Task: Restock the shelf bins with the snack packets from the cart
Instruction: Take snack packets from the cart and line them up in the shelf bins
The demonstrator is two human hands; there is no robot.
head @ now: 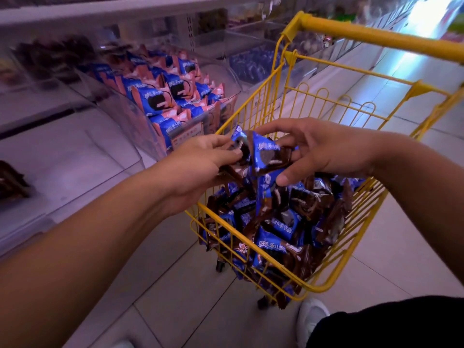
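Clear plastic shelf bins (130, 114) are ranged along the left of the aisle, and the nearest stocked one is seen heaped with blue-and-pink packets (160, 99). A yellow wire cart (311, 96) is parked just beside them on the right, and its basket is still well filled with blue-and-brown snack packets (273, 237). A white shoe (311, 320) is glimpsed on the tiled floor below the cart.

Both hands are held above the near left corner of the basket. A small bundle of packets (263, 156) is gripped between them: the left hand (200, 169) is curled round its left side, with thumb and fingers pinching the wrappers, while the right hand (324, 151) is closed on its right side, thumb underneath and fingers over the top. How many packets are in the bundle cannot be told, as the wrappers overlap.

The coming move is judged to turn on one relation. The bins lie up and to the left of the bundle, past the cart's left rim, so the left hand is the nearer to them. One packet hangs downward from the bundle, its long axis roughly upright. It is judged that a leftward carry over the rim is called for, and that the dangling packet could be snagged on the wire or dropped back into the cart.
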